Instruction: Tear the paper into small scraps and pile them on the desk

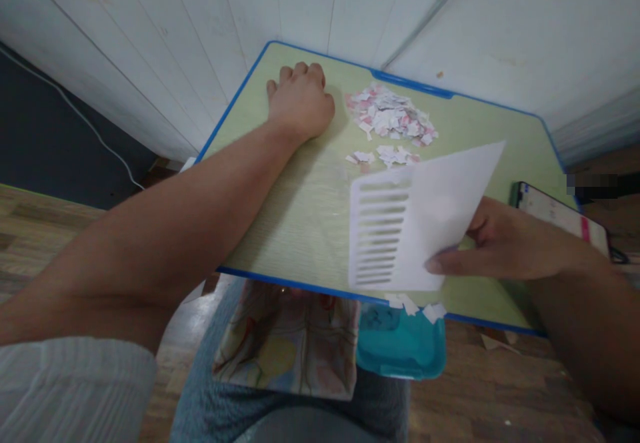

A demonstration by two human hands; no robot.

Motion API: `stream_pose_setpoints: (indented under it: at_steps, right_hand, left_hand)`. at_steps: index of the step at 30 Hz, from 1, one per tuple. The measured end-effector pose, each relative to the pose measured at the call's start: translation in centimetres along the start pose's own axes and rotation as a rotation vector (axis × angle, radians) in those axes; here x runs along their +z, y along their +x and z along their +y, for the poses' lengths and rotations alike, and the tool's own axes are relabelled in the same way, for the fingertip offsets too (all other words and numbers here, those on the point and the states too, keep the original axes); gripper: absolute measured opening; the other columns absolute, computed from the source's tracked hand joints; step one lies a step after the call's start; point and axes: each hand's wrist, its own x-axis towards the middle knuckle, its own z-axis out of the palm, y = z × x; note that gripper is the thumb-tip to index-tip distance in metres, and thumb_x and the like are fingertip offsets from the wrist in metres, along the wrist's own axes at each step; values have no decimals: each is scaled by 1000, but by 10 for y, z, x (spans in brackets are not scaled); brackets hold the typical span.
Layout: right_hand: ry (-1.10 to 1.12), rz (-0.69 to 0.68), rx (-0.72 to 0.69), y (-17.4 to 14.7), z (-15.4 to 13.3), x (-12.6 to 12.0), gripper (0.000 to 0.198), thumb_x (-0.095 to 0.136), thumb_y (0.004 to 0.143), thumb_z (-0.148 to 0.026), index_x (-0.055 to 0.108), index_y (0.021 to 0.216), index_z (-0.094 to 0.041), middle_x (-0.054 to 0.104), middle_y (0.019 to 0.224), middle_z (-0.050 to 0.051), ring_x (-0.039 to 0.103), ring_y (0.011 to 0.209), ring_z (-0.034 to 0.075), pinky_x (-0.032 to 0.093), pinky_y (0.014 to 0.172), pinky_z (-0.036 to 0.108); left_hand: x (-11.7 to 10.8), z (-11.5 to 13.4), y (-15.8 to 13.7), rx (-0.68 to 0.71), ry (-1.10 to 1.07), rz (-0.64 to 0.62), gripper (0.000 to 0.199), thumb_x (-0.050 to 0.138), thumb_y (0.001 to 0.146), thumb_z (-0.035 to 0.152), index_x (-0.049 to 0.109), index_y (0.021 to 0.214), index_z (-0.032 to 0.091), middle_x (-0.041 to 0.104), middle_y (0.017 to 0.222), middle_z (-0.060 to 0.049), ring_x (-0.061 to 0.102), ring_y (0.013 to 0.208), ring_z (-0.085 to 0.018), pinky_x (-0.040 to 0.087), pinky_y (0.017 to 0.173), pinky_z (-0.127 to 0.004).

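My right hand (505, 239) grips a thin white slotted sheet (435, 209), thumb on its near face, other fingers mostly hidden behind. A row of long slots runs down its left part. The sheet stands tilted above the table's near edge. Below its lower edge, a few white paper scraps (410, 304) lie at the blue rim, above a teal plastic container (400, 366). My left hand (303, 99) rests knuckles up on the table's far left, fingers curled under. To its right is a heap of torn white and pink paper scraps (395, 115), with smaller clusters nearer me.
The pale green folding table (295, 229) has a blue rim and stands against a white panelled wall (200, 29). A phone (555, 216) with a lit screen lies by my right wrist. A patterned cloth (295, 349) hangs below the table's near edge, over my lap.
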Motion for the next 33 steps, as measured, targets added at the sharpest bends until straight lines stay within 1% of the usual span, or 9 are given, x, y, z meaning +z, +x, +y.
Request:
stream_pose_setpoints:
  at_steps: [3,7,10,14,19,22,25,28,33]
  right_hand:
    - [100,-159,77,2,3,3,20,102,83,-40,90,91,-25,90,88,3,87,84,28,73,78,36]
    - [105,-230,67,4,-3,9,15,97,91,-33,89,92,-21,89,85,3,81,76,21,66,69,25]
    - [138,-339,32,4,-8,11,11,95,96,-30,91,100,-21,91,94,3,88,94,25,71,89,31]
    - [205,-458,50,4,-5,10,13,94,96,-26,93,108,-22,93,102,4,91,101,25,72,93,32]
    - [271,-487,79,2,2,4,17,95,97,-27,93,113,-23,93,99,3,91,100,24,73,101,36]
    - [221,-395,117,0,5,-7,12,98,95,-32,93,104,-24,90,88,1,87,78,21,74,77,29]
    - [209,-366,211,1,9,-21,12,100,91,-30,92,96,-23,89,83,2,79,61,17,68,57,23]
    - [243,-438,294,4,11,-27,10,98,89,-25,91,92,-19,89,81,4,81,61,18,70,59,24]
    - [322,-526,405,3,5,-15,14,95,88,-16,93,102,-17,92,91,7,87,70,22,73,63,27]
  left_hand:
    - [-1,1,-2,7,-34,2,48,44,109,39,64,152,34,59,177,-7,38,160,-35,26,137,-61]
    - [-2,2,-4,13,-36,1,51,44,111,33,64,157,25,59,176,-12,39,160,-35,27,138,-63]
    - [-3,3,-4,15,-6,13,50,46,112,27,65,157,22,61,175,-13,43,161,-34,32,139,-63]
    - [-3,2,-1,28,26,33,49,49,111,26,69,156,25,65,173,-12,48,163,-36,39,138,-64]
    - [-4,2,-1,33,72,40,51,50,109,27,72,155,31,67,172,-11,53,164,-37,45,137,-66]
    - [-3,2,-1,37,67,41,52,50,109,27,73,156,28,67,172,-13,53,164,-38,45,138,-67]
    - [-2,1,0,40,63,44,52,50,109,27,73,155,29,66,173,-13,53,164,-39,44,138,-67]
    - [-2,0,1,38,61,51,51,50,109,27,74,154,30,67,171,-13,53,163,-39,44,138,-67]
    - [-2,1,0,24,60,47,48,51,110,27,75,150,33,68,171,-9,52,163,-37,44,139,-67]
